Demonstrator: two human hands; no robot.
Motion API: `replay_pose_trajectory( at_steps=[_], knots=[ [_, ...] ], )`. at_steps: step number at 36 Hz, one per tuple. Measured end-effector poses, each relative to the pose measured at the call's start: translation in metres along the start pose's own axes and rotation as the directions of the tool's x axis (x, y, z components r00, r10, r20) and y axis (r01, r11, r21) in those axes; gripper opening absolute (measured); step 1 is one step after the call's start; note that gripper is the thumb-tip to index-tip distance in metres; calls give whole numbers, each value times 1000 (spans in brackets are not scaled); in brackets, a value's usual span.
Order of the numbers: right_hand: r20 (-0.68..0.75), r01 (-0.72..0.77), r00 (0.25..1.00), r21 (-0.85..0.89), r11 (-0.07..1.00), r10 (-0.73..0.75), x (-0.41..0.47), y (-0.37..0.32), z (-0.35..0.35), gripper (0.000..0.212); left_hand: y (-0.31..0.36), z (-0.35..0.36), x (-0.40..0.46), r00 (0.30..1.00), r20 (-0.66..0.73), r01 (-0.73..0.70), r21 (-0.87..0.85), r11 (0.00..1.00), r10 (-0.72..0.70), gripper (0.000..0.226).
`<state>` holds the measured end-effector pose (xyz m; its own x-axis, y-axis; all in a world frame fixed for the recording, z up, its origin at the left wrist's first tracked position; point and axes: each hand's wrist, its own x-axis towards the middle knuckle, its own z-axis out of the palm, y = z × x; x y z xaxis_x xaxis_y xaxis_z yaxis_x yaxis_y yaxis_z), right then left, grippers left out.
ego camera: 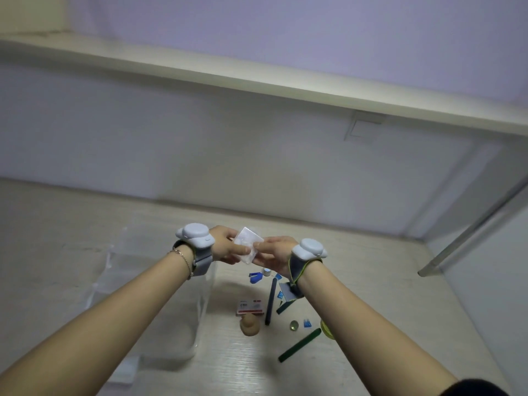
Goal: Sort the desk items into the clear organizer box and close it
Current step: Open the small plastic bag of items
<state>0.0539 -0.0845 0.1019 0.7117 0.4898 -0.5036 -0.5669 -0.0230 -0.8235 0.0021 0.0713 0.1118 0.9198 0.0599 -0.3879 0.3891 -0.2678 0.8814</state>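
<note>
Both my hands are up over the middle of the desk [371, 281], and between them sits a small clear case [248, 243]. My left hand [225, 247] grasps its near-left side, fingers curled round it; my right hand [275, 251] pinches the right end. It looks like I'm working the case open or shut, though I can't tell which. I'd call this the early part of sorting: one item in hand, most not yet put away.

The organizer box [160, 295] stands toward the desk's left, under my left forearm, lid not on. Its walls are so clear that I can't say whether anything lies inside. A flat clear piece [125, 370] near the front edge may be its lid.

Loose on the desk to the right of the box: a staple pack [250, 307], a tan duck [249, 324], a dark pen [271, 301], a green stick [300, 344], a blue clip [255, 277] and small bits I can't name.

Next, I judge, the case goes left and down into the box, and I'll need to clear its near-invisible rim.
</note>
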Motion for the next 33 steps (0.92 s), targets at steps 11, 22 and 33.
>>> replay_pose_trajectory(
  at_steps=[11,22,33],
  knots=[
    [-46,-28,999,13,1000,29,15,13,43,4,-27,-34,-16,996,-71,43,-163,986,-56,24],
    [22,-51,998,-102,993,54,25,39,131,20,-71,-117,-57,990,-82,113,-62,992,-118,26],
    [-13,-94,995,-271,958,94,42,95,197,12,-132,-178,-90,972,33,229,128,965,-234,45]
  ],
)
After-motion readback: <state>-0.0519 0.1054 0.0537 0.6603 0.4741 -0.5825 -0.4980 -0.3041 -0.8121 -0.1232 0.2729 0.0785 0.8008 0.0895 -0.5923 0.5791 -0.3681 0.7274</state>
